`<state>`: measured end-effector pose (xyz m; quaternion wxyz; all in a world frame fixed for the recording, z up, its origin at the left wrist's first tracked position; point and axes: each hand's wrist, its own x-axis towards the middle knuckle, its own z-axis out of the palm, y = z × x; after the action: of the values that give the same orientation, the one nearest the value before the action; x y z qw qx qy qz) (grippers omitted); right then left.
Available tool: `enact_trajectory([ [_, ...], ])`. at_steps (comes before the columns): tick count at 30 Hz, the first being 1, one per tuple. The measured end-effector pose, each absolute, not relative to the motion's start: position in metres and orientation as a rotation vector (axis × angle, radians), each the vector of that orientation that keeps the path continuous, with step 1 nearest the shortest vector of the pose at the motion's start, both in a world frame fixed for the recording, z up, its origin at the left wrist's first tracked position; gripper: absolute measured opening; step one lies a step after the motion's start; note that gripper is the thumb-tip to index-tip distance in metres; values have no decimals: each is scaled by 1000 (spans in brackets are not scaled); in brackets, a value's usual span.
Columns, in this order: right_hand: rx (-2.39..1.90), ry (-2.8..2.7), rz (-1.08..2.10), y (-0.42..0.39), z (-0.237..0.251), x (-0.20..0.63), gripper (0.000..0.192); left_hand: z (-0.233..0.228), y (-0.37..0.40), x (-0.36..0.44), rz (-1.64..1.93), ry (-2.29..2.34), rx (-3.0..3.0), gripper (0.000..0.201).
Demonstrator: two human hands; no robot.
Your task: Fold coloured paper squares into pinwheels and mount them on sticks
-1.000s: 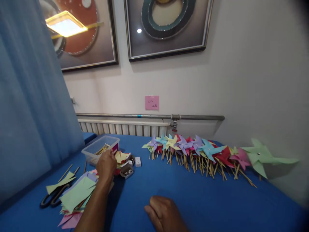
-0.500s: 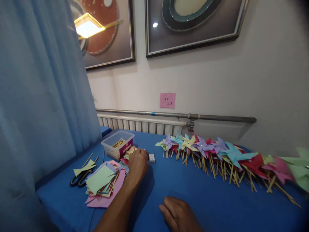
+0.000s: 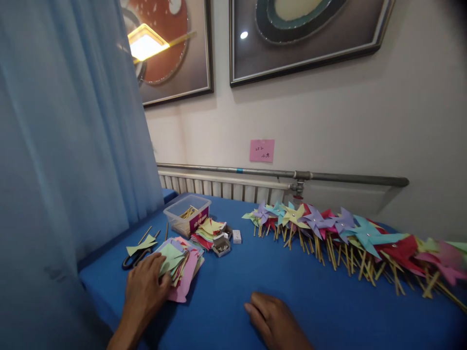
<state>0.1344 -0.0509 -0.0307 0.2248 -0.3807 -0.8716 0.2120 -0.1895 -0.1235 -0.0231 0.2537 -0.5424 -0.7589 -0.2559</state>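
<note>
Left hand [image 3: 146,287] spread flat on stack of coloured paper squares [image 3: 178,260], bench [image 3: 233,291] at 9 o'clock. Right hand [image 3: 273,321] relaxed, holding nothing, 6 o'clock. Risk: loose sheets fan, slide toward black scissors [image 3: 136,255].

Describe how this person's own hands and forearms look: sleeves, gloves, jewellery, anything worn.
Both are bare. The left hand shows no glove, ring or watch, and its forearm has no sleeve as far as the picture's edge. The right hand is also ungloved, with no ring visible; its wrist runs out of the picture, so a sleeve or watch there cannot be judged.
</note>
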Motion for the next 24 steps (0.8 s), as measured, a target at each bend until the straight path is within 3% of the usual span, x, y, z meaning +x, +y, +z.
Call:
enact_trajectory([
  [4,-1079,-2391,620,-51,-26,135,39,-34,-127,-203,-745,-2119,-1571,27],
  [11,-1084,-2348,662,-52,-25,136,39,-41,-129,-199,-1201,-2106,-1512,29],
  [20,-1074,-2193,747,-46,-28,137,39,0,-111,-166,-2310,-2150,-492,41],
  [24,-1062,-1951,910,-41,-26,137,39,18,-89,-135,-2652,-2039,-552,38],
])
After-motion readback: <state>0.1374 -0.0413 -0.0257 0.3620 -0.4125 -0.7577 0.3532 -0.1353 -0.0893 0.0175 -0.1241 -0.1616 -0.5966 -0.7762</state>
